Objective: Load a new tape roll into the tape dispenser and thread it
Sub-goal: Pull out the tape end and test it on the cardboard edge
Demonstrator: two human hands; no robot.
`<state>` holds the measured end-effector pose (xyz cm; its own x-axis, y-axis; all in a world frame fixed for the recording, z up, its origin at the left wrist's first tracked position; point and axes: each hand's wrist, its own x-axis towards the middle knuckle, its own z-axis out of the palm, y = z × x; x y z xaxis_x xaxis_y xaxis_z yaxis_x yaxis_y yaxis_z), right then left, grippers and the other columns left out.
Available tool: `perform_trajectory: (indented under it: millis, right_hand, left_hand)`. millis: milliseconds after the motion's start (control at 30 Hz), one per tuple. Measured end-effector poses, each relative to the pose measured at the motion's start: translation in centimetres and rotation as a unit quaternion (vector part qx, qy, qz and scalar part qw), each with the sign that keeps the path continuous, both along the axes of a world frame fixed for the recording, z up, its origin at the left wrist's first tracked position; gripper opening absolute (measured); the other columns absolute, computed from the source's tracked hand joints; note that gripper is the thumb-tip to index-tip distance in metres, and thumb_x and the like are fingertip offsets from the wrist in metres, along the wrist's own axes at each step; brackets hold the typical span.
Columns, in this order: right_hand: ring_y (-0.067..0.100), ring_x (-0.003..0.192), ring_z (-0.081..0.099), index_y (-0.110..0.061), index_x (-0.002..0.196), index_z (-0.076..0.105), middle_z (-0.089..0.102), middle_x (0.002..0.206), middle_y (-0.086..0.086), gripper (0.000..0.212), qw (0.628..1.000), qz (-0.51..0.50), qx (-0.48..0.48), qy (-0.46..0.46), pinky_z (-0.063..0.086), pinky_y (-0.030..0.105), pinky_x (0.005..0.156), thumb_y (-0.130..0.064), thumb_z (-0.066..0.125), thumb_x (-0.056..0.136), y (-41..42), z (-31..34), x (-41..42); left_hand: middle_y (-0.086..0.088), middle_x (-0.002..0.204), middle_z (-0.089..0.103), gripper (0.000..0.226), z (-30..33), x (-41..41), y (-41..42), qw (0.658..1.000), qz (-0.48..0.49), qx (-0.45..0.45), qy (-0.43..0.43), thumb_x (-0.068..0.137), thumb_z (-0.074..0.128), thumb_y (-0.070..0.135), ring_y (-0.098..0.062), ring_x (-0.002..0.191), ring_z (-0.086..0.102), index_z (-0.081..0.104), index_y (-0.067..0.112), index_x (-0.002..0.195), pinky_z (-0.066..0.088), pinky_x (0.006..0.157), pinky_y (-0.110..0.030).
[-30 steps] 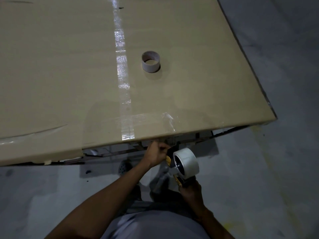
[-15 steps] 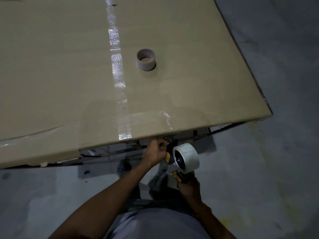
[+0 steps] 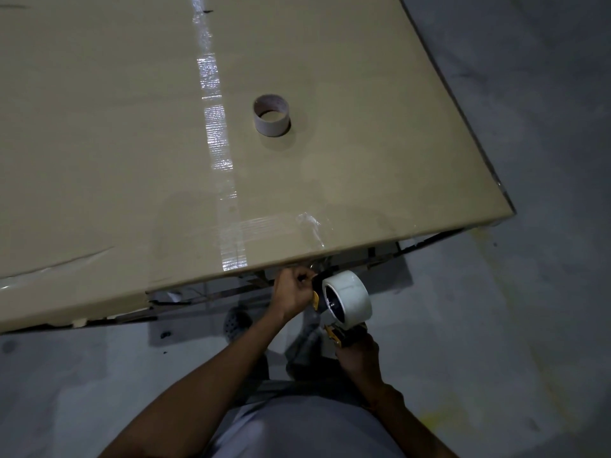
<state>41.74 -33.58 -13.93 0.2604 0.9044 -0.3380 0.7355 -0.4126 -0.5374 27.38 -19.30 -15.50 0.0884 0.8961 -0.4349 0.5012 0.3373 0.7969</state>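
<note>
Just below the near edge of the table (image 3: 132, 160), the left hand (image 3: 294, 295) is pinched at the front of the tape dispenser (image 3: 334, 333), whose handle is gripped by the right hand (image 3: 358, 353). Should the pinch slip, the loose end would likely snap back onto the full, white tape roll (image 3: 347, 299).

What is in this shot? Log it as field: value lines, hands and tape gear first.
left hand: pinching at the front end of the black and yellow tape dispenser
right hand: gripping the dispenser's handle from below
white tape roll: mounted on the dispenser
empty cardboard tape core: standing on the large brown cardboard sheet
threading: cannot tell
</note>
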Motion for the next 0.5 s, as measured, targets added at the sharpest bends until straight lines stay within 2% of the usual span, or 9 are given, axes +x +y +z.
perform_trajectory:
  millis: [67, 100, 167, 233, 300, 333, 400, 500]
  right_hand:
    - [0.035, 0.060, 0.077, -0.014, 0.082, 0.075, 0.077, 0.073, 0.016, 0.015, 0.999, 0.006, 0.022, -0.037, 0.059, 0.043, 0.043, -0.017, 0.072, 0.069, 0.0, -0.2, 0.1]
    - [0.036, 0.067, 0.078, -0.014, 0.088, 0.075, 0.078, 0.079, 0.018, 0.013, 0.999, 0.002, 0.020, -0.044, 0.061, 0.045, 0.050, -0.015, 0.074, 0.075, 0.0, -0.2, 0.2]
    - [0.043, 0.078, 0.079, -0.004, 0.095, 0.079, 0.080, 0.089, 0.023, 0.016, 0.999, -0.010, 0.024, -0.035, 0.064, 0.051, 0.062, -0.010, 0.079, 0.080, -0.2, -0.6, 0.4]
    - [0.048, 0.084, 0.078, 0.000, 0.098, 0.080, 0.079, 0.095, 0.025, 0.021, 0.999, -0.014, 0.024, -0.031, 0.063, 0.054, 0.068, -0.013, 0.077, 0.083, -0.2, -1.2, 0.6]
    - [0.046, 0.103, 0.075, -0.001, 0.115, 0.076, 0.077, 0.113, 0.024, 0.025, 0.999, -0.019, -0.026, -0.009, 0.059, 0.048, 0.083, -0.016, 0.070, 0.096, 0.2, -1.3, 0.7]
    - [0.043, 0.110, 0.072, -0.002, 0.122, 0.072, 0.075, 0.118, 0.021, 0.028, 0.997, -0.030, -0.066, 0.017, 0.055, 0.041, 0.086, -0.019, 0.069, 0.100, 0.3, -1.5, 1.0]
    - [0.034, 0.107, 0.072, -0.008, 0.122, 0.067, 0.076, 0.112, 0.013, 0.028, 0.988, -0.056, -0.120, 0.078, 0.048, 0.032, 0.080, -0.026, 0.070, 0.101, 0.0, -1.9, 1.8]
    - [0.008, 0.081, 0.073, -0.018, 0.106, 0.070, 0.074, 0.081, -0.009, 0.019, 0.981, -0.052, -0.143, 0.125, 0.052, 0.021, 0.071, -0.036, 0.073, 0.099, -0.7, -2.3, 3.4]
  left_hand:
    - [-0.007, 0.078, 0.081, 0.016, 0.4, 0.1, 0.0, 1.000, 0.007, -0.001, -0.014, 0.089, 0.074, 0.005, -0.007, 0.078, 0.067, 0.081, 0.012, 0.077, 0.056, 0.069, -0.032]
    - [-0.007, 0.075, 0.079, 0.019, 0.7, 0.2, 0.0, 1.000, 0.011, 0.000, -0.020, 0.090, 0.075, 0.005, -0.006, 0.077, 0.065, 0.080, 0.014, 0.074, 0.053, 0.069, -0.030]
    - [-0.002, 0.071, 0.074, 0.024, 0.9, 0.3, 0.0, 0.999, 0.015, 0.004, -0.032, 0.090, 0.077, 0.006, -0.004, 0.074, 0.062, 0.077, 0.020, 0.071, 0.048, 0.068, -0.027]
    - [0.000, 0.072, 0.073, 0.021, 1.1, 0.4, -0.1, 0.999, 0.015, 0.007, -0.034, 0.091, 0.077, 0.005, -0.002, 0.072, 0.061, 0.079, 0.018, 0.075, 0.047, 0.065, -0.022]
    - [-0.001, 0.074, 0.073, 0.015, 1.5, 0.4, -0.1, 0.999, 0.020, 0.013, -0.032, 0.091, 0.074, 0.001, 0.003, 0.070, 0.059, 0.083, 0.009, 0.082, 0.046, 0.061, -0.013]
    - [-0.001, 0.074, 0.073, 0.014, 1.6, 0.4, 0.0, 0.999, 0.019, 0.016, -0.028, 0.092, 0.074, 0.001, 0.005, 0.069, 0.058, 0.084, 0.006, 0.085, 0.044, 0.059, -0.007]
    - [-0.005, 0.074, 0.076, 0.017, 1.9, 0.4, 0.1, 1.000, 0.006, 0.019, -0.021, 0.093, 0.073, 0.003, 0.006, 0.070, 0.060, 0.083, 0.009, 0.081, 0.043, 0.060, -0.004]
    - [-0.003, 0.077, 0.082, 0.038, 1.9, 0.5, 0.3, 0.999, -0.002, -0.007, -0.043, 0.095, 0.071, 0.004, 0.004, 0.081, 0.069, 0.073, 0.026, 0.064, 0.050, 0.069, -0.015]
